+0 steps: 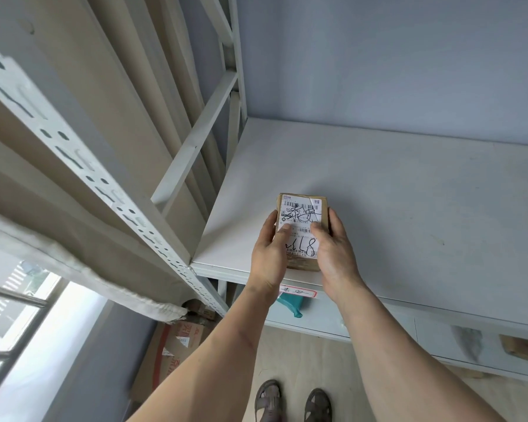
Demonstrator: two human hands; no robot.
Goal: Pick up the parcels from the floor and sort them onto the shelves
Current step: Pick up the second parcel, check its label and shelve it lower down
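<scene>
A small brown cardboard parcel (302, 213) with a white shipping label and black handwriting lies at the front edge of a white shelf board (409, 214). Both hands hold it. My left hand (270, 254) grips its left side with the thumb on the label. My right hand (336, 251) grips its right side, thumb also on the label. The parcel's near end overhangs the shelf's front lip; I cannot tell whether its underside rests on the board.
A perforated white upright (110, 190) slants at left, with a diagonal brace (195, 138) behind. A paper tag (296, 291) hangs on the shelf's front edge. Lower shelves hold a teal packet (291, 304) and other parcels. Cardboard boxes (171, 345) stand on the floor by a window.
</scene>
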